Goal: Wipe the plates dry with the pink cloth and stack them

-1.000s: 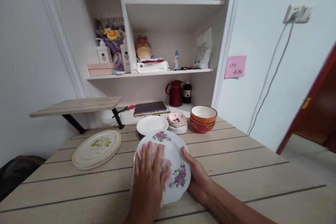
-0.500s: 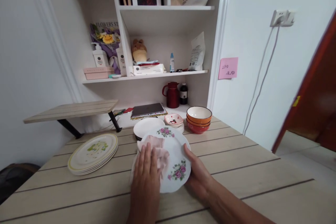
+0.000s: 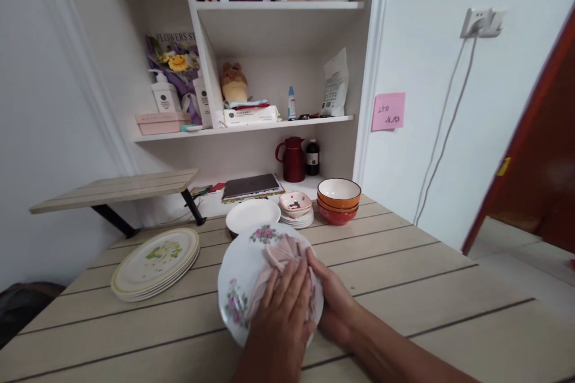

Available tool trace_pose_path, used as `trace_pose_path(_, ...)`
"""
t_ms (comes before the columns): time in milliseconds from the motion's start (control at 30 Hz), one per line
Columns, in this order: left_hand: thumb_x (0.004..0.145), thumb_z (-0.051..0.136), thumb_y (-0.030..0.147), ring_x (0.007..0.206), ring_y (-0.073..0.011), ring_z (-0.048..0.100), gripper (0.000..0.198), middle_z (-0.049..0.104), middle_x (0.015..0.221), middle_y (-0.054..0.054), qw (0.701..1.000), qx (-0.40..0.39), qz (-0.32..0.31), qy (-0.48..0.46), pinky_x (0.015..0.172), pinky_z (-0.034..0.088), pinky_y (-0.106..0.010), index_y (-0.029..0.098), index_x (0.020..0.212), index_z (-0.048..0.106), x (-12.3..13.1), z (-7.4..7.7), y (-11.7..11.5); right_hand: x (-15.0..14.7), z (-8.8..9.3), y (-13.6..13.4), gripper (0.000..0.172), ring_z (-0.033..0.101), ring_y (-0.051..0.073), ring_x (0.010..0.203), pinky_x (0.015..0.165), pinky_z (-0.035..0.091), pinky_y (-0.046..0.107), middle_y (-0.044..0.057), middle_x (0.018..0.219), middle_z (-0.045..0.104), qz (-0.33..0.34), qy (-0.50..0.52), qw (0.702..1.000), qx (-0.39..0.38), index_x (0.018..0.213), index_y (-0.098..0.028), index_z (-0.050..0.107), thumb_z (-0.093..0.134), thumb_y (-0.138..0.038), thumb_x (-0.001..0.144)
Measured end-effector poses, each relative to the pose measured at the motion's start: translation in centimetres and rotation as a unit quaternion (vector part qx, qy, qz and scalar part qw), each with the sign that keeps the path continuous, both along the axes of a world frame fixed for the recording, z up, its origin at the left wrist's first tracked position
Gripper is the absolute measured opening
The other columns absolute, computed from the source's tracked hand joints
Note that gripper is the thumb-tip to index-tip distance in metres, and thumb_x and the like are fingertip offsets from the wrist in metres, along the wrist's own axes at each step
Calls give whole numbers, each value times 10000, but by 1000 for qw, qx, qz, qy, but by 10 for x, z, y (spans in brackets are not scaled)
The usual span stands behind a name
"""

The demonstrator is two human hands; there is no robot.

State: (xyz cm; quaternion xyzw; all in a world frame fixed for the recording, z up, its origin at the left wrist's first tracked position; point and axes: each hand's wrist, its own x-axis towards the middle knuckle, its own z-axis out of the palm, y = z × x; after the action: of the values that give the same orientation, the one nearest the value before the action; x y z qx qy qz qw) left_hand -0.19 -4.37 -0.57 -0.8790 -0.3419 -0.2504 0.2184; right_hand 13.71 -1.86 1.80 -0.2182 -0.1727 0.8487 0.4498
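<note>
In the head view, the table (image 3: 404,287) carries dishes on several sides of the hands. At left lies a stack of yellow-rimmed plates (image 3: 135,275), near a riser (image 3: 117,188) on black legs. Just beyond the hands are a white plate (image 3: 253,215), its near edge partly hidden, then a small bowl (image 3: 295,203) on saucers (image 3: 299,222), and stacked orange and red bowls (image 3: 338,206). Behind them are a laptop (image 3: 251,186), a red jug (image 3: 293,160) and a dark bottle (image 3: 312,158).

The flowered plate (image 3: 238,251) is tilted in front of the person, nearer than the other dishes; whether it touches the table I cannot tell. The right hand (image 3: 339,305) grips its right edge, thumb over the rim, the other fingers hidden behind. The left hand (image 3: 283,311) lies flat, fingers stretched and close together, pressing a pink cloth (image 3: 285,251) against the plate's face.

"FLOWERS ST" shows on the bouquet wrap (image 3: 175,38), the rest cut off. The pink note (image 3: 389,112) reads "250", with a scrawl below. Labels on the pump bottle (image 3: 166,97) and white pack (image 3: 250,115) are too small to read.
</note>
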Motion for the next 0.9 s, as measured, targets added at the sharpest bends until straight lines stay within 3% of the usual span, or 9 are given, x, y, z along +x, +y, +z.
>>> trace_pose_path(100,907,425,180,1433,-203,262,635,326,1550,-11,999,17,-19,31,1109,349,-397,186,1506,214,0,0,0,18,9,9,656,677,264,1030,1027,423,390,167,1040,738,-38,20,999,8,1173,-54,636,491,-614,863)
trace_pose_path(267,928,407,175,1438,-218,255,583,366,1531,-41,997,31,55,-40,1143,287,-430,170,1492,259,-8,0,5,33,12,17,560,655,263,1081,1033,422,424,109,1177,701,-171,20,984,43,1304,-166,560,540,-526,876)
trace_pose_path(367,956,391,246,1444,-246,242,589,361,1530,-87,990,24,108,-91,1145,271,-478,161,1508,204,-22,-4,12,24,6,11,582,668,278,1051,1022,429,442,125,1149,710,-137,-23,990,15,1299,-144,561,583,-516,851)
trace_pose_path(533,970,358,277,1449,-281,219,607,298,1553,-131,973,16,182,-140,1125,286,-525,155,1522,135,-44,-13,20,-2,-7,-6,643,672,299,1040,1024,422,444,190,1136,701,19,-34,999,15,1274,-48,568,560,-538,857)
trace_pose_path(633,963,384,319,1452,-285,205,649,245,1574,-124,982,-7,145,-119,1136,275,-516,161,1526,103,-40,-10,16,-12,-12,-10,638,673,281,1045,1039,407,413,195,1129,702,53,-39,998,20,1266,-36,572,528,-539,877)
trace_pose_path(767,935,434,443,1451,-263,214,736,228,1582,-89,997,-69,24,-36,1140,299,-439,178,1528,88,-23,-2,7,-10,-12,-8,622,667,254,1062,1042,401,364,182,1110,714,45,-28,998,16,1247,-41,588,524,-540,881)
trace_pose_path(900,932,421,491,1448,-256,224,734,261,1572,-60,997,-64,-29,19,1133,307,-430,187,1525,115,-15,2,4,1,-6,3,656,666,258,1059,1030,413,376,184,1086,721,18,-1,1000,7,1243,-34,586,490,-574,884)
